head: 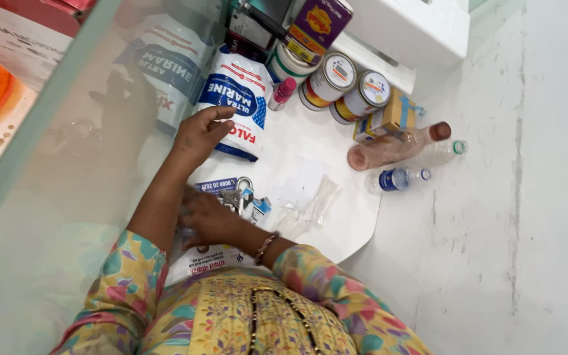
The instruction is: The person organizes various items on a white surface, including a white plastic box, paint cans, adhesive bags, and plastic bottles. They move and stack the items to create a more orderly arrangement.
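The left hand rests with loosely curled fingers against the white and blue bag, gripping nothing. Just below the bag, the right hand presses down on a bunch of keys on the white shelf; whether it grips them I cannot tell. Right of the bag lie round tins and a clear bottle.

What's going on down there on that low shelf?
A person in a floral top is bent over a white shelf. Their left hand reaches toward a white-and-blue bag, fingers loosely curled, just at its edge. Their right hand, with a bracelet at the wrist, rests on a bunch of keys and printed papers. Round tins and plastic bottles lie further back.
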